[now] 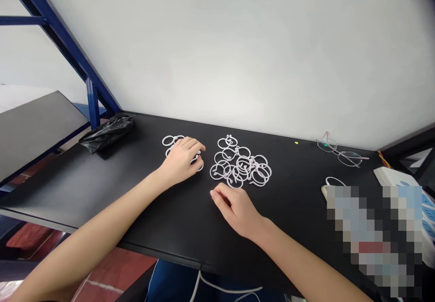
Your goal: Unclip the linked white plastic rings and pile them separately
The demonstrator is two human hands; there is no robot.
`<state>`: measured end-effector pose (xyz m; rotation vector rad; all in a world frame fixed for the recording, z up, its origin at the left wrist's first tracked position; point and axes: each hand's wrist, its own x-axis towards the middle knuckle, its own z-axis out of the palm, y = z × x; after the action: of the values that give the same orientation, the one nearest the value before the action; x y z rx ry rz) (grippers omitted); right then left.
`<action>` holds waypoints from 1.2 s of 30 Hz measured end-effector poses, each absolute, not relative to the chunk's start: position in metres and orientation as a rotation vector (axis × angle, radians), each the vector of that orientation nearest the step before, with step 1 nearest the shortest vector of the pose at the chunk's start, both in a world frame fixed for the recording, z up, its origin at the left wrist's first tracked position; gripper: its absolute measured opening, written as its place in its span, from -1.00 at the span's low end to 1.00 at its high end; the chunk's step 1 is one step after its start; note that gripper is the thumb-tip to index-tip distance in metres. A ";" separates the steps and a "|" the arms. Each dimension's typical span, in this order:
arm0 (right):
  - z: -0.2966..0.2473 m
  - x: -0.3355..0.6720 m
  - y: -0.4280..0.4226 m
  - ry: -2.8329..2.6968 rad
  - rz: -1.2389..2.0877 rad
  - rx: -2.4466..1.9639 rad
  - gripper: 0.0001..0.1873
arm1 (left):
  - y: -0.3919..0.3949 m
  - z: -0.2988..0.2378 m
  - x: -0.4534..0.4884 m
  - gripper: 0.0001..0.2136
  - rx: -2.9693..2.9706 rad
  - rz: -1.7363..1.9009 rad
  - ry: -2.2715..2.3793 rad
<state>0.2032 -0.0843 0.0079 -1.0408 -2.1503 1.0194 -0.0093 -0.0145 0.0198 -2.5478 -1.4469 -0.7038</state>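
White rings (174,138) under palm-down left hand (182,160)

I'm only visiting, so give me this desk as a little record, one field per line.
Surface: black tabletop against a pale wall
Left hand: over the smaller group of white rings, partly covering it; grip unclear
Right hand: loosely curled, just in front of the larger pile of white rings
Left end: crumpled black plastic bag
Right end: eyeglasses near the wall
Hidden: pixelated area, lower right
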 end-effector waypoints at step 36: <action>0.008 0.202 -0.084 -2.148 0.969 -1.033 -0.66 | -0.026 0.014 0.007 -0.78 -3.042 -0.611 -1.105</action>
<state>0.2017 -0.0836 0.0082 -1.0330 -2.1479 0.9695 0.0073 -0.0263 0.0138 -3.0415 -1.1053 -0.6112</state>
